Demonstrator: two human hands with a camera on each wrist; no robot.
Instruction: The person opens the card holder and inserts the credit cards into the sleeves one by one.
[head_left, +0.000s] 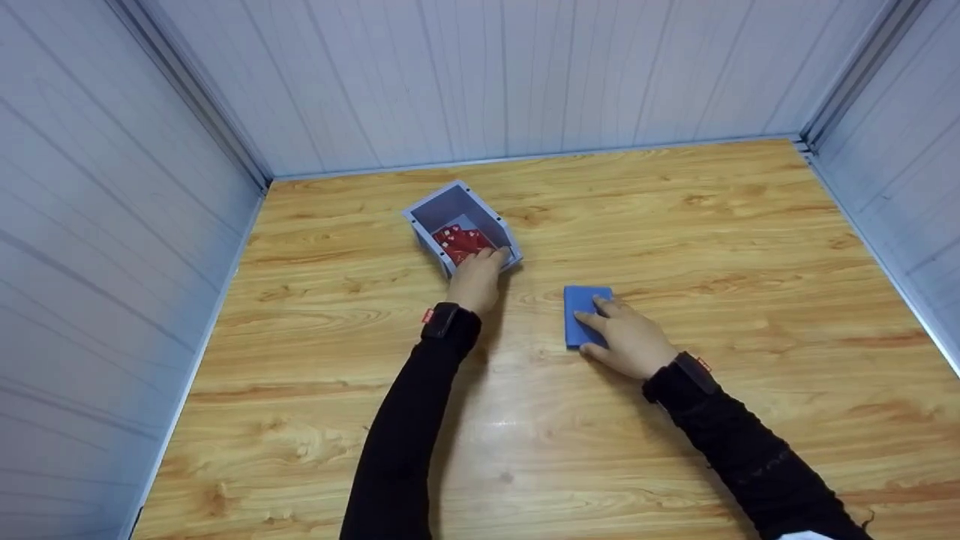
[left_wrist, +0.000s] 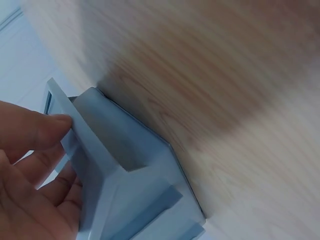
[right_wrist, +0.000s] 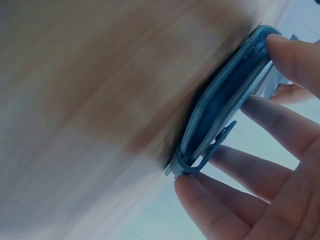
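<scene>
My left hand [head_left: 476,281] is at the near right corner of a grey plastic box [head_left: 442,201]. In the left wrist view, its thumb lies on the rim and its other fingers curl behind it, gripping the box wall [left_wrist: 87,135]. Inside the box lies a red patterned item [head_left: 459,240] with white marks. My right hand [head_left: 630,341] rests with spread fingers on a blue wallet [head_left: 576,304] lying flat. From the right wrist, the wallet's side opening [right_wrist: 220,110] gapes a little, and a short strap [right_wrist: 215,147] sticks out near the fingertips.
Both things stand on a wood-grain table [head_left: 315,420], the box farther back and left of the wallet. Pale panel walls [head_left: 480,75] close off the back, left and right sides. Dark sleeves with wrist straps cover both arms.
</scene>
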